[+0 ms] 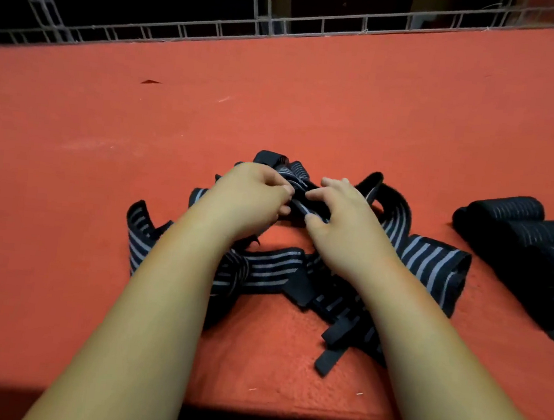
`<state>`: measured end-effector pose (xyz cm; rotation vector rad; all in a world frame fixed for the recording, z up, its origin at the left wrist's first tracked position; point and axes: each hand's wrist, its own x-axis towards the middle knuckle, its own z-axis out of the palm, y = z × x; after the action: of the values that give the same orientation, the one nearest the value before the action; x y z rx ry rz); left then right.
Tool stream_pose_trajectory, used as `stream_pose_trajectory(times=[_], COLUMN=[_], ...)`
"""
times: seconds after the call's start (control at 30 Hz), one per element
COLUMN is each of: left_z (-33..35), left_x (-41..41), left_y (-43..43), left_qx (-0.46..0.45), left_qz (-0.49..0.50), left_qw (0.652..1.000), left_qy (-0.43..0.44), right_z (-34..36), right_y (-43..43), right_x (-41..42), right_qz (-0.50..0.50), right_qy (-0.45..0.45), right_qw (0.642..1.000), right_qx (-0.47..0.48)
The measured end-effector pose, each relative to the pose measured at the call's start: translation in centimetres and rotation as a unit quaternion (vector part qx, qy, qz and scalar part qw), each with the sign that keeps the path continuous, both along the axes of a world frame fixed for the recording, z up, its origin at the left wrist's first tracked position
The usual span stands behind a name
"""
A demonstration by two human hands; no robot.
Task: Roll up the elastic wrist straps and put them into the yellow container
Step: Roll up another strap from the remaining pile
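Observation:
A tangle of black elastic wrist straps with grey stripes lies unrolled in the middle of the red surface. My left hand and my right hand meet over the far part of the heap. Both pinch the same strap end between thumb and fingers. Several rolled-up straps lie side by side at the right. No yellow container is in view.
The red felt-like surface stretches wide around the straps. A grey metal lattice frame runs along its far edge, with darkness behind. The near edge of the surface drops into shadow by my forearms.

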<state>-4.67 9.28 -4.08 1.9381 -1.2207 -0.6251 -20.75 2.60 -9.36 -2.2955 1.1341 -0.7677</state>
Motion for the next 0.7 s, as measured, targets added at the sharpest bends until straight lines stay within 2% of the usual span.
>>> stream_pose_trajectory(times=[0.1,0.17,0.23,0.37,0.47,0.57,0.63,0.7], left_z=[1.5,2.2,2.6,0.9,-1.2,-3.3,-4.8,-5.9], left_x=[2.7,4.7,6.3,9.5,11.8,13.5,14.6,15.8], left_y=[-1.7,-3.4,-5.2,-8.8,-11.3,-13.3,-14.4,-15.2], left_qx=[0.010,0.036,0.083,0.158,0.204,0.253,0.246,0.227], left_qz=[0.019,0.034,0.040,0.037,0.005,-0.032,-0.029,0.004], left_qw=[0.999,0.992,0.977,0.952,0.947,0.940,0.946,0.954], left_qy=[-0.043,-0.115,-0.195,-0.258,-0.246,-0.225,-0.209,-0.195], right_z=[0.8,1.5,2.4,4.3,4.6,3.1,1.7,0.6], right_y=[-0.2,-0.6,-1.7,-6.2,-10.1,-13.4,-15.0,-16.4], right_x=[0.9,1.8,3.2,6.7,9.0,11.2,12.3,12.9], right_qz=[0.010,0.006,-0.001,-0.058,-0.111,-0.113,-0.104,-0.101], right_qy=[-0.034,-0.041,-0.018,0.011,0.045,0.119,0.170,0.185], right_qw=[0.999,0.999,0.999,0.996,0.986,0.979,0.968,0.960], right_qx=[0.017,0.027,0.029,0.064,0.112,0.125,0.152,0.183])
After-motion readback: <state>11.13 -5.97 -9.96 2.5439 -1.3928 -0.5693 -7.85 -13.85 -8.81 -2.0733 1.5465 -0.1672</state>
